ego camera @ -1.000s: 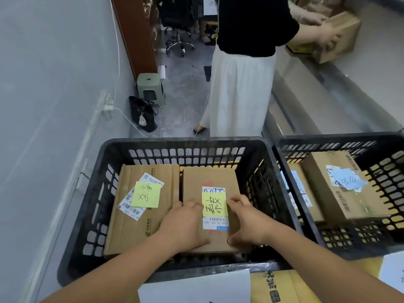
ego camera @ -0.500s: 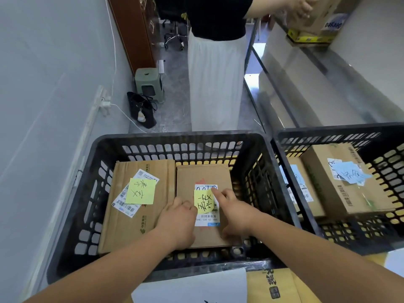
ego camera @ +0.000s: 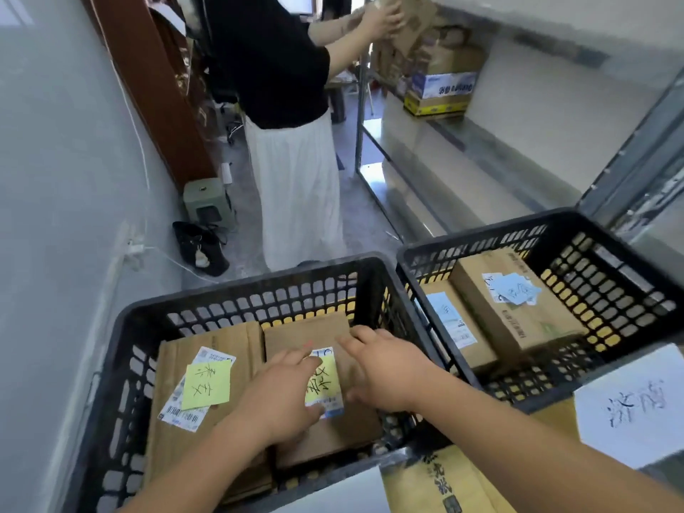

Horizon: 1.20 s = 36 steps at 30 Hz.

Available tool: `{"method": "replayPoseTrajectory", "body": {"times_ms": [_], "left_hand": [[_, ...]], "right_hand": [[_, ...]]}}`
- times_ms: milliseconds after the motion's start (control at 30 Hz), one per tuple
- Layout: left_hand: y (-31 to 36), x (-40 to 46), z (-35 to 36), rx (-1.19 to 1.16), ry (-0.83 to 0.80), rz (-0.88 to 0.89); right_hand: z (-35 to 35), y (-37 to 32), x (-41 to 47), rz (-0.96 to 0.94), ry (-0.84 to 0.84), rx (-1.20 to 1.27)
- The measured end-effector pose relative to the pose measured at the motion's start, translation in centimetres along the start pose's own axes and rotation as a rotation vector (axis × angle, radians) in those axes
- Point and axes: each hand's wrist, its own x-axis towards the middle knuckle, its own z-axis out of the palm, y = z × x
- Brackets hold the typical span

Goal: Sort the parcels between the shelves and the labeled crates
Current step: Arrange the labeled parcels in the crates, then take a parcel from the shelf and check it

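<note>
- Parcel (ego camera: 318, 431) with the yellow note (ego camera: 322, 381) lies flat in the right half of the left black crate (ego camera: 237, 294), touching a second flat parcel (ego camera: 207, 349) on its left.
- Left hand (ego camera: 283, 396) rests on the parcel's left part, fingers stretched forward across the top, fingertips at the label's edge; half a second ago it lay lower, near the parcel's near corner.
- Right hand (ego camera: 383, 368) lies on the parcel's right side, fingers spread and fairly straight, thumb down along the edge; earlier its forefinger pointed at the top of the note, and now the fingers reach further back, past the label.
- Neither hand closes round the parcel; whether the left thumb hooks under the near edge, I cannot tell.
- Counted: two parcels in the left crate, each with one yellow note; the left one's note (ego camera: 207, 386) lies over a white barcode label (ego camera: 192, 409).
- Right crate (ego camera: 555, 231) stands beside the left one, walls touching, and holds two parcels, a thick one (ego camera: 518, 312) and a flatter one (ego camera: 459, 327), both with pale blue labels.
- A white handwritten sheet (ego camera: 636, 405) hangs at the right crate's near side.
- Beyond, another person (ego camera: 281, 87) reaches both arms to a box on the upper shelf (ego camera: 481, 142); before, the arms were lower in view.
</note>
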Motion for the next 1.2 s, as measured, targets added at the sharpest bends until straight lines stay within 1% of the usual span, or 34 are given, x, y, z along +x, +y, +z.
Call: {"method": "replayPoseTrajectory", "body": {"times_ms": [67,133,233,333,467,600,767,933,1067,1200], "left_hand": [[2.0,0.5,-1.9,-0.047,0.025,0.049],[4.7,1.6,-4.2,-0.044,0.053,0.128],[9.9,3.2,-6.9,0.001,0.081,0.242],[16.0,4.1,-8.0,0.041,0.096,0.338],[24.5,4.7,-8.0,0.047,0.126,0.458],[33.1,6.0,-6.2,0.075,0.123,0.518],[44.5,7.6,-3.6,0.108,0.099,0.618],[54.2,9.0,-0.7,0.146,0.078,0.713],[60.8,9.6,1.5,0.150,0.042,0.780],[66.4,11.0,3.5,0.148,-0.001,0.848]], "right_hand": [[-2.0,0.3,-2.5,-0.005,0.107,-0.003],[-4.0,1.4,-5.3,0.027,0.222,-0.007],[-6.4,4.2,-10.2,0.132,0.315,0.011],[-7.2,8.3,-15.9,0.270,0.384,0.035],[-7.4,13.7,-24.2,0.443,0.394,0.079],[-6.4,19.0,-32.2,0.580,0.392,0.122],[-4.9,25.4,-40.6,0.703,0.401,0.178],[-2.6,31.2,-47.2,0.792,0.431,0.243],[-0.8,34.5,-51.6,0.872,0.462,0.315],[0.3,37.5,-55.5,0.967,0.489,0.298]]}}
